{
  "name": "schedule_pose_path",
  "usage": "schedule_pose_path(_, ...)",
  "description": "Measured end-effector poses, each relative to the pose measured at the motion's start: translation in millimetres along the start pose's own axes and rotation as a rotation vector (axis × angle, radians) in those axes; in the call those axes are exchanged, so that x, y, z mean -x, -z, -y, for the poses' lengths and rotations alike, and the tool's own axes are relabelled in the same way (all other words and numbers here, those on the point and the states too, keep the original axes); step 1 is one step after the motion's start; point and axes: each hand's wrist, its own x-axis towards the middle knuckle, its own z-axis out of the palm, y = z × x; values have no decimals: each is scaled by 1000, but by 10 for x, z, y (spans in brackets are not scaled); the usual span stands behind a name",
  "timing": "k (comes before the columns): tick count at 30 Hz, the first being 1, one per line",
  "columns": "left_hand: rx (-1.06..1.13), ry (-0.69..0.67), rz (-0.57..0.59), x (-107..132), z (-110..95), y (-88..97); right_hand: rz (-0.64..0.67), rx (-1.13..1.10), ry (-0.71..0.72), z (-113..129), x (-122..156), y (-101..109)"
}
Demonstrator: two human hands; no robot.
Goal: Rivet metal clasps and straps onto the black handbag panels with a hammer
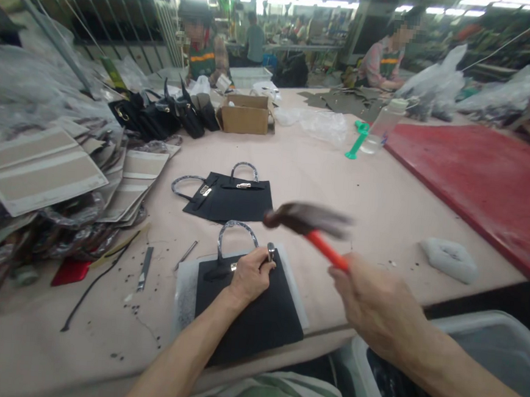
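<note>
My right hand (371, 298) grips a hammer (309, 221) by its orange handle, and the blurred head is raised above the work. Closed around a short metal punch (270, 251), my left hand (250, 275) rests on a black handbag panel (255, 320). That panel has a plastic-wrapped handle (238, 226) and a small metal clasp, partly covered by my fingers. Beneath it lies a pale flat slab (186, 296). Just behind are more black handbag panels (241, 200) with wrapped handles. The punch's lower end is hidden by my hand.
Left of me are stacked panels (47, 169), a flat blade (144, 268) and a thin metal rod (187, 255). Farther back stand black bags (166, 114), a cardboard box (245, 114) and a plastic bottle (383, 128). A red board (477, 178) and a grey bin (479, 325) are at right.
</note>
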Motion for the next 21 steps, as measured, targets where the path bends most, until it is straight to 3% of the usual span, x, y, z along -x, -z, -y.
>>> schedule_pose_path(3,-10,9,7,1,19,-6,133,11,20,-30,-15,46)
schedule_pose_path(7,11,-12,-1,7,37,-16,-171,-116,-97,6,1,53)
schedule_pose_path(8,5,-13,0,8,36,-17,-158,-121,-103,16,14,26)
schedule_pose_path(12,-28,6,2,5,26,-14,222,-101,-98,-20,43,-81)
schedule_pose_path(15,-7,-10,4,3,32,-9,202,-237,-236,-149,34,-145)
schedule_pose_path(18,20,-33,-2,5,41,-5,221,-370,-377,-374,63,-406)
schedule_pose_path(21,30,-52,-14,7,47,-6,344,-376,-529,-629,138,-876)
